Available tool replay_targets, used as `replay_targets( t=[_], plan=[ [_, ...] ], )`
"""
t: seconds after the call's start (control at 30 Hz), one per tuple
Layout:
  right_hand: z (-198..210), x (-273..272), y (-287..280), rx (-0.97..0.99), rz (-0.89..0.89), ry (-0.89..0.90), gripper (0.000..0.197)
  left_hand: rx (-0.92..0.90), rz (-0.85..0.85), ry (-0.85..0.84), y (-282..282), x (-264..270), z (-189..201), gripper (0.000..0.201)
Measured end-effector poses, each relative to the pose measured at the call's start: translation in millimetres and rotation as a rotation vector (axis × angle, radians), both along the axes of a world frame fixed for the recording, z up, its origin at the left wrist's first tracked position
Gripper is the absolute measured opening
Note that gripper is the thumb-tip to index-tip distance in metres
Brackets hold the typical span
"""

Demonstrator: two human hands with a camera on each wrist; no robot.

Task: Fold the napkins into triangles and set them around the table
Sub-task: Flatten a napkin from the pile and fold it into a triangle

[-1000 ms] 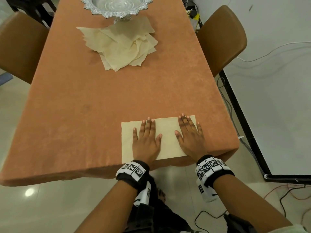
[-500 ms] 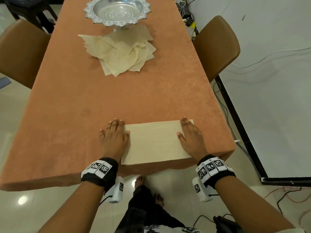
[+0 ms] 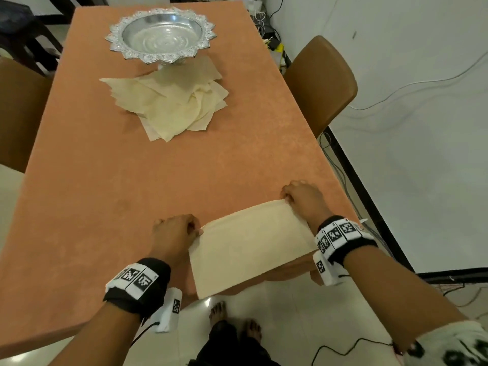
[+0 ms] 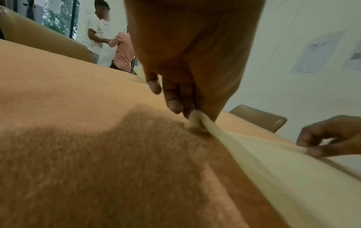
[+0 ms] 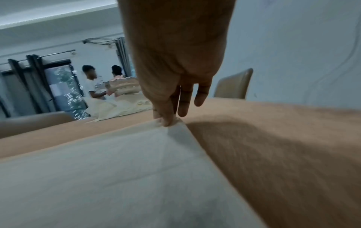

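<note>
A cream napkin (image 3: 250, 244), folded to a rectangle, is lifted off the near edge of the orange table (image 3: 132, 180); its lower edge hangs past that edge. My left hand (image 3: 194, 231) pinches the napkin's far left corner (image 4: 195, 121). My right hand (image 3: 289, 199) pinches the far right corner (image 5: 171, 123) between thumb and fingers. The cloth is stretched taut between both hands. A loose pile of cream napkins (image 3: 171, 107) lies further up the table.
A silver scalloped pedestal bowl (image 3: 161, 35) stands behind the pile. Brown chairs flank the table, one on the right (image 3: 319, 83) and one on the left (image 3: 18, 109). Cables run over the floor at right. Two people (image 5: 101, 83) stand far behind the table.
Both hands went from pressing flat on the napkin to its far corners and now pinch them. The napkin has risen off the table and tilted, the right end further away.
</note>
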State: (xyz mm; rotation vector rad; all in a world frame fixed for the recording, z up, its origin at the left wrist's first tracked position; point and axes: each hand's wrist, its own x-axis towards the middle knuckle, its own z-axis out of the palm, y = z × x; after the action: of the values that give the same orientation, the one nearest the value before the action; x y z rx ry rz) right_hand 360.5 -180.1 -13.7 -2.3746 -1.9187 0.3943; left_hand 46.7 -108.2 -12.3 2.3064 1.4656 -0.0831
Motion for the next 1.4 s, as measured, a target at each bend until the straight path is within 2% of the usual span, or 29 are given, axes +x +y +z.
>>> replay_targets(
  t=[0.13,0.2,0.27,0.33,0.5,0.63,0.8,0.97,1.1,1.33,1.4],
  plan=[
    [16.9,-16.3,40.9,0.005,0.192,-0.117,0.025,-0.211,-0.105,0.020,-18.7,-2.5,11.3,0.020],
    [18.3,-30.3,50.6,0.033,0.219,-0.147,0.027,-0.192,-0.120,0.025,-23.5,-0.6,20.1,0.017],
    [20.3,-36.1,47.3,0.108,0.121,-0.126,0.032,-0.074,-0.092,-0.020,-15.5,4.7,32.0,0.015],
    [23.4,-30.1,33.9,0.184,-0.064,-0.051,0.032,0.023,-0.094,-0.087,2.5,15.6,42.2,0.014],
    [17.1,-1.1,-23.9,0.077,-0.385,0.100,0.032,0.120,-0.375,-0.098,51.0,80.1,47.5,0.032],
    [8.3,-0.3,-60.0,0.010,-0.501,0.145,0.033,0.128,-0.569,-0.006,63.8,143.4,39.4,0.042],
    [-1.7,-11.6,-67.7,0.034,-0.534,0.203,0.024,0.101,-0.665,0.171,67.0,184.9,13.8,0.046],
    [-1.4,-14.6,-58.9,0.031,-0.545,0.247,0.015,0.090,-0.626,0.079,63.0,191.6,3.6,0.026],
    [5.0,-9.4,-44.3,0.022,-0.531,0.274,0.017,-0.032,-0.541,-0.070,72.6,181.6,5.5,0.008],
    [23.9,10.7,21.0,-0.029,-0.425,0.407,0.017,-0.106,-0.370,-0.247,101.9,154.9,17.7,0.008],
    [29.6,10.7,46.0,-0.039,-0.333,0.482,0.037,-0.128,-0.311,-0.311,112.9,148.9,20.4,0.010]
  ],
)
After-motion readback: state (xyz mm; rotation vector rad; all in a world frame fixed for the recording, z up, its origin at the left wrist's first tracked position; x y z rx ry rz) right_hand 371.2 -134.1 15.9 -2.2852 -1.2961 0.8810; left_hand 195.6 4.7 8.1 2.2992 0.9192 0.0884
